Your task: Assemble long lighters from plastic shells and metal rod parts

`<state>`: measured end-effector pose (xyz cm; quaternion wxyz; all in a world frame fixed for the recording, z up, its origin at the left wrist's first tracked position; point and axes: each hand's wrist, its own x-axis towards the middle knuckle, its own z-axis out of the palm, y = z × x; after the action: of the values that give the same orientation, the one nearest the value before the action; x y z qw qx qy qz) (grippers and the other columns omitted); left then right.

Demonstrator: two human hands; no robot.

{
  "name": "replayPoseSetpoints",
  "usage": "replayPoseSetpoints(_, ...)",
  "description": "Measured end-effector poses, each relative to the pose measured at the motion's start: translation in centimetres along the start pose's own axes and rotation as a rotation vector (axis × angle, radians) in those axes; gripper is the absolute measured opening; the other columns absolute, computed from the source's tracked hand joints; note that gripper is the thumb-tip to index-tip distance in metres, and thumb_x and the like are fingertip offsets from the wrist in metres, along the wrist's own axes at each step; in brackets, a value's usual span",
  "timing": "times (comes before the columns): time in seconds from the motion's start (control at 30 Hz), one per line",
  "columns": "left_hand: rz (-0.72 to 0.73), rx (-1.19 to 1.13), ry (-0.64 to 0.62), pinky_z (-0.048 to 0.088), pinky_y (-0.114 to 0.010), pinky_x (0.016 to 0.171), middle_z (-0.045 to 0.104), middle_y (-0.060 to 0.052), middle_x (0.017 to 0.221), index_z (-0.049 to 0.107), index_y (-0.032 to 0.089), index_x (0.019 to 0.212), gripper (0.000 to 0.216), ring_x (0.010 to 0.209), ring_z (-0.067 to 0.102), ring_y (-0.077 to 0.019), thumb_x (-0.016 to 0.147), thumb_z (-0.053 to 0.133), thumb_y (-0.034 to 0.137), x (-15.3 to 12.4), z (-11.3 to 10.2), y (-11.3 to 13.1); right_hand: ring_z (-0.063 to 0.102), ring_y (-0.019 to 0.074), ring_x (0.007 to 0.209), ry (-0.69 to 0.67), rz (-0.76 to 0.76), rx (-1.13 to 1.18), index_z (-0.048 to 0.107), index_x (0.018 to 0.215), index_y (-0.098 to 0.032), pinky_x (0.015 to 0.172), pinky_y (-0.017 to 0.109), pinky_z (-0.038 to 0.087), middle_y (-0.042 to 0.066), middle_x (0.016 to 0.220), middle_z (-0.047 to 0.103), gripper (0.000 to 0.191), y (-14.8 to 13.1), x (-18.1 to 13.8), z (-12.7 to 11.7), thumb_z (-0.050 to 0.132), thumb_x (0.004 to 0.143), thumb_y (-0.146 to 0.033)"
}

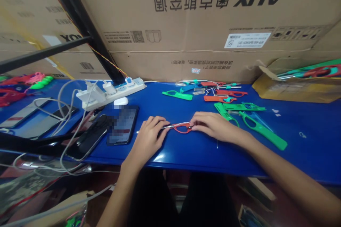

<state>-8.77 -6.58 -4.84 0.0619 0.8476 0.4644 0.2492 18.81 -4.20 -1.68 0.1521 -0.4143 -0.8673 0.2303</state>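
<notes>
A red long-nosed lighter casing (182, 130) with a looped trigger guard and a thin metal tube lies between my hands, just above the blue table. My left hand (149, 135) closes its thumb and fingers on the metal-tube end. On the casing's other end, my right hand (209, 124) pinches with thumb and fingertips, hiding the handle. To the right of this hand lie green lighter casings (263, 132). Behind it, red casings (221, 98), metal tubes and small parts with thin wires are spread out, along with another green casing (177, 95).
A phone (122, 126) lies left of my left hand, near a white earbud case (120, 101) and a power strip (114, 92) with cables. An open carton (298, 90) of lighter parts stands at the right. Large cardboard boxes (176, 56) wall off the back.
</notes>
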Motion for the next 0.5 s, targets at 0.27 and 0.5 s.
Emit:
replayPoseSetpoints(0.27, 0.009, -0.051, -0.036, 0.043, -0.039, 0.087, 0.066, -0.005, 0.116, 0.069, 0.025, 0.114, 0.021, 0.103, 0.057, -0.0223, 0.105, 0.051, 0.029, 0.09, -0.03, -0.14, 0.064, 0.0205, 0.100, -0.032, -0.043, 0.010, 0.070, 0.106, -0.025, 0.085, 0.035, 0.048, 0.004, 0.109, 0.070, 0.024, 0.19, -0.09, -0.23, 0.051, 0.104, -0.040)
replayPoseSetpoints(0.5, 0.001, -0.065, -0.043, 0.044, -0.040, 0.087, 0.067, -0.006, 0.116, 0.070, 0.025, 0.114, 0.022, 0.103, 0.057, -0.0228, 0.105, 0.051, 0.030, 0.08, -0.03, -0.17, 0.065, 0.0206, 0.099, 0.009, 0.004, 0.058, 0.070, 0.108, -0.026, 0.086, 0.036, 0.048, 0.003, 0.109, 0.072, 0.022, 0.47, 0.19, 0.06, 0.051, 0.104, -0.035)
